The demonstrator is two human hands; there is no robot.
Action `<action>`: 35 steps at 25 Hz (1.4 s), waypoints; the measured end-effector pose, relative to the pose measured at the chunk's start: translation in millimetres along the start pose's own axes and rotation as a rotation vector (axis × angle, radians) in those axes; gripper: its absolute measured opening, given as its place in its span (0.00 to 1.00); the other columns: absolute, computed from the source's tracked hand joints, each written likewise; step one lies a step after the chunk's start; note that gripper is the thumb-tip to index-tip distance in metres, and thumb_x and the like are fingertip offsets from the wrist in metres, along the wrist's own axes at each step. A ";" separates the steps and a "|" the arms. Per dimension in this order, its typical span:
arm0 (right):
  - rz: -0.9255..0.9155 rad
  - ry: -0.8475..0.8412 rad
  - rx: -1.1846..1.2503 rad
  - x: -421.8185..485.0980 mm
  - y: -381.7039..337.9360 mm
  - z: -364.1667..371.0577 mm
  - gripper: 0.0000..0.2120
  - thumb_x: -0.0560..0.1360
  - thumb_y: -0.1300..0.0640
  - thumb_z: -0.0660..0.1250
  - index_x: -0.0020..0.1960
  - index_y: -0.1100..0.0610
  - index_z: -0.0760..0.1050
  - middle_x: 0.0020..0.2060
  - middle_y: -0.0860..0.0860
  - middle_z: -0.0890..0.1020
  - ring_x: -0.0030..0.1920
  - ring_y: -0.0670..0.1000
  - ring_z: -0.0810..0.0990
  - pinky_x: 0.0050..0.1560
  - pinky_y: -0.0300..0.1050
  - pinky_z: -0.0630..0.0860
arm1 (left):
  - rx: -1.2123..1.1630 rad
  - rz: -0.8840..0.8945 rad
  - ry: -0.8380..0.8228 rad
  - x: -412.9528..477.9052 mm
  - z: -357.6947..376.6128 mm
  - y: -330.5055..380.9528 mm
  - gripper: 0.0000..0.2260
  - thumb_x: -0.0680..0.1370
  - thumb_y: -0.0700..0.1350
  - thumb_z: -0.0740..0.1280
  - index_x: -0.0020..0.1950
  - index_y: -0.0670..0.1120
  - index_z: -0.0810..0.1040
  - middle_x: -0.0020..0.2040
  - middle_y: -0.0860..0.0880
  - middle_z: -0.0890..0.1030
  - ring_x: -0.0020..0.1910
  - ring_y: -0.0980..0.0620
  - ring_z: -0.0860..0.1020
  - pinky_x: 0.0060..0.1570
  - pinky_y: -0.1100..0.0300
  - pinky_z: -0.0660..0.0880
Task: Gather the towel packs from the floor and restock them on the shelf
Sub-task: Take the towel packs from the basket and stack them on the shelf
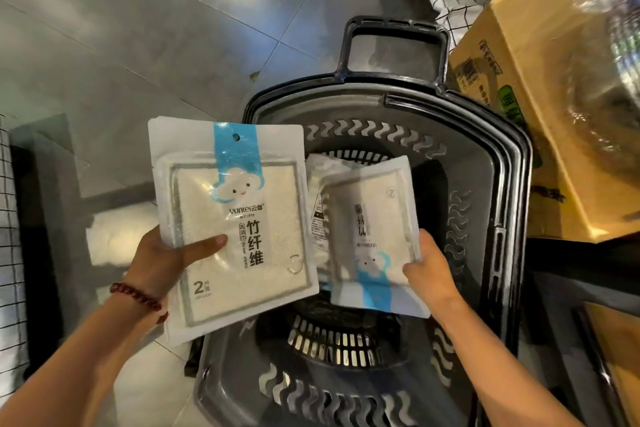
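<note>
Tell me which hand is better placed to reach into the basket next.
Right, probably. The right hand, pinching the upside-down towel pack, hangs over the shopping basket. The left hand grips the upright towel pack mostly beyond the basket's left rim, over the floor tiles.

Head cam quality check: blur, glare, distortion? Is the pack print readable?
Head view: left towel pack, held by the left hand, is sharp, print legible, slight film glare; right towel pack, in the right hand, is motion-blurred, print hard to read; top-right corner above the cardboard box is smeared; wide-angle lens bows the basket rim.
</note>
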State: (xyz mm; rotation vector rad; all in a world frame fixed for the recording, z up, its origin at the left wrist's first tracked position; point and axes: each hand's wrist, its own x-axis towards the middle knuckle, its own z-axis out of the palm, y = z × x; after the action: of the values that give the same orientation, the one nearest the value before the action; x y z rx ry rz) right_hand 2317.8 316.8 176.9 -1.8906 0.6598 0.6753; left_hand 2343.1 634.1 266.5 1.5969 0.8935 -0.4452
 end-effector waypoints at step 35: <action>0.545 0.430 0.648 44.1 49.2 98.3 0.23 0.68 0.62 0.74 0.60 0.64 0.71 0.57 0.60 0.78 0.56 0.61 0.78 0.58 0.55 0.75 | -0.074 0.043 -0.096 20.6 -9.3 -16.2 0.37 0.46 0.48 0.81 0.53 0.43 0.79 0.47 0.44 0.85 0.47 0.42 0.83 0.39 0.48 0.81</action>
State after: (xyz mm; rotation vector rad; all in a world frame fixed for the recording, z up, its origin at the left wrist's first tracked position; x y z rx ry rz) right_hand 2297.9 382.3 80.2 -1.2438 1.5020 0.3088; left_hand 2342.2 649.4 243.3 1.5116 0.7929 -0.4501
